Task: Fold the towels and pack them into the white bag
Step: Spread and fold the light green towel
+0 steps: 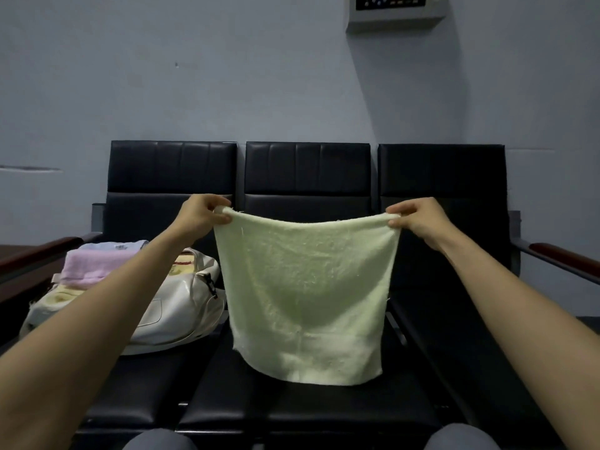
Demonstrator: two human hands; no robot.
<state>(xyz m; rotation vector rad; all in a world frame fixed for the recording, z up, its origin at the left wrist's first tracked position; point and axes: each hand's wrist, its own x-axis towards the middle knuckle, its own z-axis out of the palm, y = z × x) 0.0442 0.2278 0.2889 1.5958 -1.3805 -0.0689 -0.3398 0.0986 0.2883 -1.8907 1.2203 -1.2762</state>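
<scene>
Three padded black seats (308, 170) line the wall, the right one bare. Over the middle seat hangs a square, nubby pale-green towel (305, 293), its top edge taut. On the left seat a glossy white bag (175, 316) carries folded towels (94, 266). The left hand (204, 216) and right hand (418, 220) pinch the green towel's upper corners.

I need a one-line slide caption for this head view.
Left hand and right hand hold a pale green towel spread above black seats, white bag alongside.
</scene>
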